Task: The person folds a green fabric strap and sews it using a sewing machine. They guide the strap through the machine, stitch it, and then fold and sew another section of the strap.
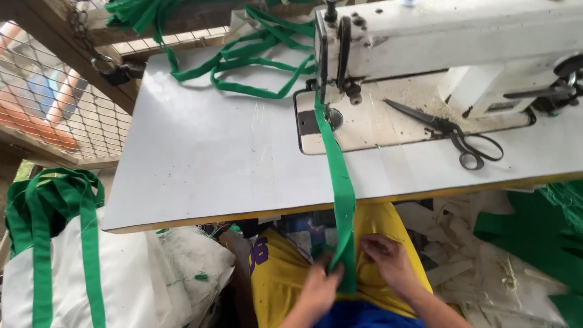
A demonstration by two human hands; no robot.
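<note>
While the left hand [320, 285] and right hand [388, 261] pinch the green strap [342, 194] low over the lap, each closed on its folded end, the strap runs up over the counter [200, 158] edge — straight to the sewing machine [437, 36] needle. Black scissors [452, 130] lie on the machine bed; more green straps [243, 61] pile behind.

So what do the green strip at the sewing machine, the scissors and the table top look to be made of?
Green strip: woven fabric tape, matte, soft; it folds and drapes off the table edge. Scissors: dark metal, dull finish, thin blades and loop handles. Table top: probably laminate over board; smooth pale grey face with a yellowish edge.
</note>
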